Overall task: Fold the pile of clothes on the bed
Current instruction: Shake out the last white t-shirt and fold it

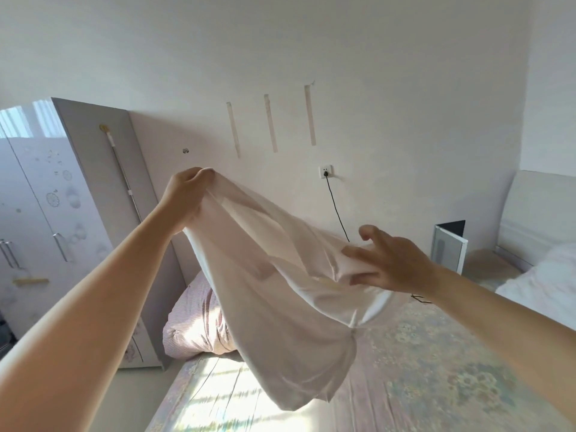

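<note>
The person holds a white garment up in the air above the bed, both bare arms stretched forward. The left hand is raised highest, its fingers and thumb curled round a bunched edge of the cloth and pinching it at the top. The right hand sits lower and to the right, its fingers spread wide and fairly straight against the other end of the fabric; whether the thumb grips the cloth from beneath cannot be told. Between the hands the garment sags, and its loose lower part hangs down toward the floral bedsheet without clearly touching it. Behind the hanging cloth, at the far left edge of the bed, lies a striped pink bundle of bedding. A grey wardrobe stands to the left, and a wall socket with a black cable plugged in is on the white wall beyond
</note>
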The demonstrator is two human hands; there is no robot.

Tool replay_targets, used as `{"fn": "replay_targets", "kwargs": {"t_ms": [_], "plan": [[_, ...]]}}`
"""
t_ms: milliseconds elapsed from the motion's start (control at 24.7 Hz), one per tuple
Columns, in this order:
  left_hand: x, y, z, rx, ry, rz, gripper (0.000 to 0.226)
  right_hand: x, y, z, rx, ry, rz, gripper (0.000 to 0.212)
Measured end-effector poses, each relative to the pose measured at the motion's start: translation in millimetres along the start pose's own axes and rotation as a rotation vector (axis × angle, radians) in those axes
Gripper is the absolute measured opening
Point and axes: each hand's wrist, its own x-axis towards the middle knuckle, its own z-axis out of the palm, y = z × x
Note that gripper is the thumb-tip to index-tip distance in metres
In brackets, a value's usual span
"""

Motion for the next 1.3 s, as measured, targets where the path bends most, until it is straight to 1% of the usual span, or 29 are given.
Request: {"fn": "replay_targets", "kwargs": {"t_ms": [81, 122, 162, 203, 284, 365, 405, 446, 486, 527, 567, 608, 648, 689, 729, 770, 810, 851, 891, 972, 1054, 1094, 1135, 1175, 1216, 1256, 1297], "plan": [[1.9, -1.3, 1.0, 0.0, -0.046, 0.016, 0.025, -2.5, 7.1, 0.2, -0.031, 0.006, -0.032, 0.024], [2.7, -2.8, 1.4, 0.003, -0.061, 0.023, 0.027, -4.9, 11.5, 1.5, -0.02, 0.039, -0.012, 0.018], [3.3, -5.3, 1.9, 0.0, -0.075, 0.025, 0.028, -5.7, 15.7, 1.5, 0.043, 0.077, 0.051, 0.016], [3.8, -8.8, 1.9, -0.007, -0.089, 0.024, 0.028, -3.5, 18.5, 0.0, 0.144, 0.114, 0.166, 0.015], [4.8, -18.3, 1.7, -0.011, -0.098, 0.011, 0.029, 7.4, 24.7, -3.4, 0.402, 0.178, 0.456, 0.01], [7.1, -28.5, 1.6, 0.035, -0.092, 0.006, 0.026, 20.0, 36.5, -12.3, 0.821, 0.157, 0.831, 0.012], [7.6, -32.3, 1.9, 0.064, -0.1, 0.017, 0.025, 25.6, 38.3, -18.7, 1.05, 0.127, 0.98, 0.015], [7.7, -34.4, 2.5, 0.086, -0.117, 0.031, 0.025, 29.1, 39.3, -23.7, 1.227, 0.1, 1.075, 0.017], [7.6, -35.6, 3.2, 0.101, -0.137, 0.042, 0.025, 31.2, 39.9, -28.0, 1.3, 0.069, 1.105, 0.019], [7.4, -35.4, 3.7, 0.112, -0.151, 0.041, 0.026, 32.5, 39.8, -31.9, 1.261, 0.015, 1.074, 0.024], [6.9, -34.4, 4.3, 0.123, -0.153, 0.023, 0.028, 33.7, 38.5, -36.0, 1.191, -0.045, 0.995, 0.029], [6.6, -32.8, 4.9, 0.135, -0.149, -0.009, 0.03, 35.0, 36.2, -41.0, 1.079, -0.094, 0.894, 0.029], [6.2, -31.4, 5.9, 0.143, -0.147, -0.042, 0.03, 36.9, 33.1, -46.1, 0.975, -0.139, 0.795, 0.025], [5.6, -30.1, 7.0, 0.145, -0.148, -0.067, 0.029, 37.6, 30.3, -50.5, 0.799, -0.201, 0.671, 0.028], [4.8, -29.0, 7.9, 0.141, -0.148, -0.074, 0.029, 37.0, 28.0, -52.0, 0.576, -0.235, 0.523, 0.04], [3.4, -27.7, 7.9, 0.13, -0.15, -0.068, 0.03, 36.3, 24.2, -50.9, 0.381, -0.243, 0.392, 0.05], [1.5, -26.4, 7.1, 0.112, -0.173, -0.054, 0.034, 37.5, 20.8, -49.4, 0.282, -0.195, 0.308, 0.053], [-0.8, -24.9, 5.9, 0.087, -0.224, -0.04, 0.036, 38.8, 17.9, -48.8, 0.278, -0.122, 0.281, 0.048], [-3.1, -23.6, 4.4, 0.057, -0.292, -0.035, 0.036, 40.6, 15.4, -48.1, 0.3, -0.046, 0.293, 0.042], [-6.7, -22.2, 1.2, -0.019, -0.412, -0.081, 0.033, 45.8, 18.6, -44.7, 0.362, 0.078, 0.412, 0.031], [-8.7, -22.5, 2.1, -0.047, -0.456, -0.124, 0.035, 51.1, 30.6, -41.2, 0.42, 0.138, 0.559, 0.015], [-9.0, -22.9, 3.5, 0.009, -0.448, -0.1, 0.04, 54.3, 36.9, -38.9, 0.409, 0.147, 0.634, 0.015], [-8.9, -23.1, 5.4, 0.12, -0.423, -0.034, 0.043, 56.0, 44.5, -35.6, 0.425, 0.125, 0.722, 0.018], [-10.0, -22.1, 7.8, 0.257, -0.383, 0.057, 0.044, 57.9, 49.8, -32.9, 0.542, 0.08, 0.829, 0.024], [-12.1, -19.9, 10.4, 0.361, -0.327, 0.145, 0.047, 60.7, 52.1, -31.6, 0.768, 0.032, 0.943, 0.031], [-13.8, -17.6, 12.9, 0.397, -0.261, 0.217, 0.049, 63.2, 53.0, -29.9, 1.004, -0.019, 1.042, 0.035], [-14.3, -16.6, 14.1, 0.343, -0.201, 0.26, 0.051, 64.1, 53.4, -27.4, 1.139, -0.064, 1.1, 0.035]]}}
